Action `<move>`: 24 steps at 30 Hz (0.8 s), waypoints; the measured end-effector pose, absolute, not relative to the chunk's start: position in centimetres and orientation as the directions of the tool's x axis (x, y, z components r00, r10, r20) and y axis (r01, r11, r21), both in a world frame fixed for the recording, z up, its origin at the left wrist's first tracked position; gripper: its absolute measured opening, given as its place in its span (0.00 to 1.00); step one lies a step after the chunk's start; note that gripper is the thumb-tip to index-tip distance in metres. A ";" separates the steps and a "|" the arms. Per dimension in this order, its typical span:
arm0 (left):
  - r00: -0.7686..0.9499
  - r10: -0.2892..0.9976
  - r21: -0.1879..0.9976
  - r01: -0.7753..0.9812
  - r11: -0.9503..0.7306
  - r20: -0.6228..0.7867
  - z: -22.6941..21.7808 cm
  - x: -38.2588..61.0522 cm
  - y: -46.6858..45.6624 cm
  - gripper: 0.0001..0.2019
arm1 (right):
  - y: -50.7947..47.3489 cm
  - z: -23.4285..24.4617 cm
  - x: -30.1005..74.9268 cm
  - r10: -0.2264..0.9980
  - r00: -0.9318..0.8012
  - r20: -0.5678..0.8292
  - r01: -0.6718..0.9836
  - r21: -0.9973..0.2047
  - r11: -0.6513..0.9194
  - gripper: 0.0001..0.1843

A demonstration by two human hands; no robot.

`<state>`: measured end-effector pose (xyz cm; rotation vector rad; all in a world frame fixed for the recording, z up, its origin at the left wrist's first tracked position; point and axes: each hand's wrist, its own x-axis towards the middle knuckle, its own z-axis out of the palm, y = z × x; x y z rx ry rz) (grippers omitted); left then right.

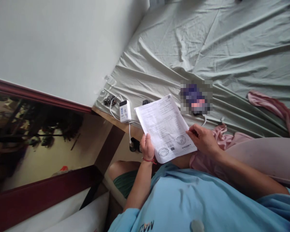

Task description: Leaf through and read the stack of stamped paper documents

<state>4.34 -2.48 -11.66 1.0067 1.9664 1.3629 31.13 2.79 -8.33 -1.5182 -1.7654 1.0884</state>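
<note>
A white printed sheet of paper (163,127) with two round stamps and a barcode near its lower end is held above my lap. My left hand (147,148), a red string round its wrist, grips the sheet's lower left edge with the thumb on top. At the lower right edge, my right hand (203,138) pinches the paper between thumb and curled fingers. Beyond the sheet, to the right, lies a phone (194,98) blurred by pixelation. The print is too small to read.
A white power bank (125,111) with a white cable rests at the bed's edge, left of the sheet. Dark beads (110,101) lie beside it. Pink cloth (223,137) sits near my right arm. A wrinkled green bedsheet (207,38) covers the bed; a white wall (58,42) rises at left.
</note>
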 end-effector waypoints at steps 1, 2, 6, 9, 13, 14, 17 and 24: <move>-0.570 0.821 0.936 0.285 0.209 -0.010 -11.6 4.3 -2.5 0.24 | 2.8 -8.4 31.1 0.976 -0.198 -0.091 0.519 -0.854 0.025 0.10; -0.565 0.825 0.931 0.298 0.209 -0.004 -11.6 4.3 -2.5 0.24 | 2.8 -8.4 31.1 0.976 -0.199 -0.094 0.515 -0.857 0.022 0.10; -0.567 0.823 0.909 0.350 0.227 0.013 -11.4 4.3 -2.5 0.23 | 2.7 -8.3 31.0 0.973 -0.218 -0.074 0.425 -0.905 0.026 0.10; -0.570 0.822 0.908 0.349 0.234 0.007 -11.4 4.4 -2.5 0.23 | 2.8 -7.9 31.0 0.973 -0.225 -0.040 0.356 -0.934 0.044 0.11; -0.552 0.834 0.905 0.359 0.231 0.006 -11.3 4.4 -2.5 0.23 | 2.9 -7.6 31.1 0.969 -0.235 -0.073 0.283 -0.959 -0.004 0.15; -0.550 0.835 0.903 0.364 0.230 0.010 -11.3 4.4 -2.5 0.23 | 2.9 -7.6 31.1 0.966 -0.245 -0.080 0.287 -0.958 -0.007 0.15; -0.551 0.834 0.898 0.374 0.231 0.015 -11.3 4.4 -2.5 0.23 | 2.8 -7.8 31.1 0.965 -0.255 -0.063 0.350 -0.936 0.032 0.16; -0.553 0.833 0.871 0.424 0.249 0.031 -11.1 4.5 -2.5 0.23 | 2.5 -8.1 31.2 0.976 -0.143 0.163 0.480 -0.851 0.213 0.11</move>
